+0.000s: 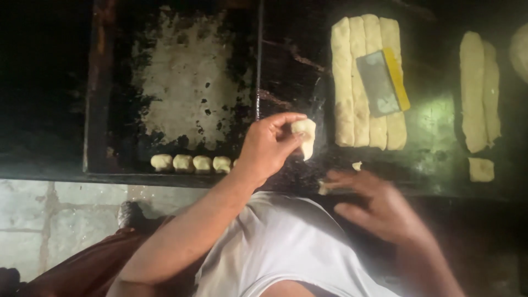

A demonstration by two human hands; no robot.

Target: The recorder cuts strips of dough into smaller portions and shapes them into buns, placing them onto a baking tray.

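Two hands working | left hand (268,146) is pinching a dough piece (304,136) at frame centre, long axis hanging downward | right hand (379,206), blurred, is lying spread, lower right, near a crumb (357,165) | dough balls (191,163) are lining the tray (99,110) left of the grip.

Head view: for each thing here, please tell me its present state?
Left hand: pinching a dough piece, lifted.
Right hand: blurred, fingers on a small dough bit.
Baking tray: four dough balls in a row.
Dough strips: four side by side.
Scraper: lying on the strips.
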